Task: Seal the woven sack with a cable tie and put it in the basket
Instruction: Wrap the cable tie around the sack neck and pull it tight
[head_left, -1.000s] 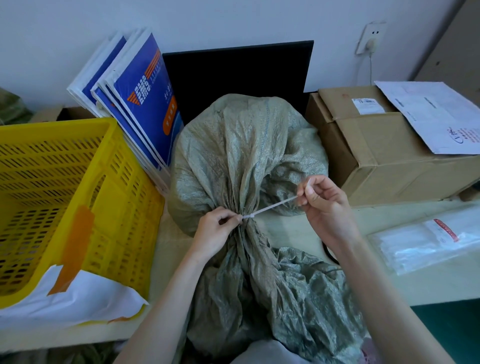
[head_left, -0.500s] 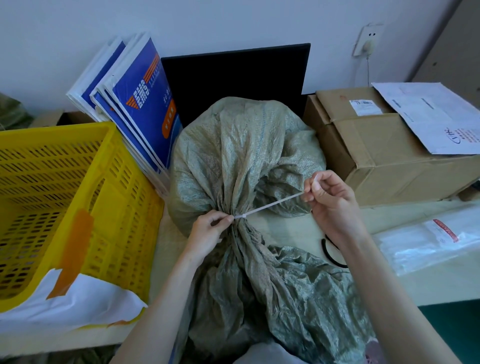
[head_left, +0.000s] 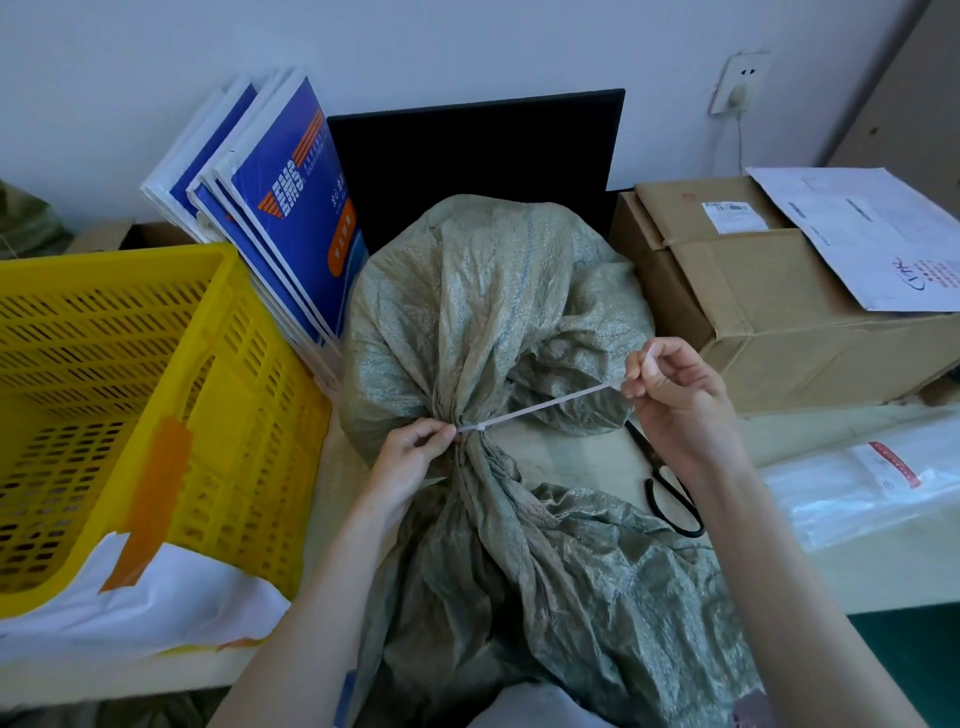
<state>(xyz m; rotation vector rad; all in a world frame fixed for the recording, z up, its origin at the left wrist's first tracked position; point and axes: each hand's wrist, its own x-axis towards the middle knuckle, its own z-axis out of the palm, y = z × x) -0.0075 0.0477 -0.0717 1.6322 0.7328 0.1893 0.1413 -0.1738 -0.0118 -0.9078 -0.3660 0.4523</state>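
Tie tail pulled out longer, and the right hand has gone farther from the sack's neck.

The left hand (head_left: 415, 448) pinches the cable tie (head_left: 540, 408) at its lock, right on the bunched neck of the woven sack (head_left: 483, 312). The right hand (head_left: 675, 395) pinches the tail, up and to the right of the neck. The tie's long line runs from the neck up to the right hand, so I think the next pull goes that way. The sack lies on the worktop (head_left: 582, 462); the yellow basket (head_left: 156, 364) sits left of the sack. Blue envelopes (head_left: 291, 208) behind the sack read "EMS". Black scissors (head_left: 670, 499) lie just right of the neck.
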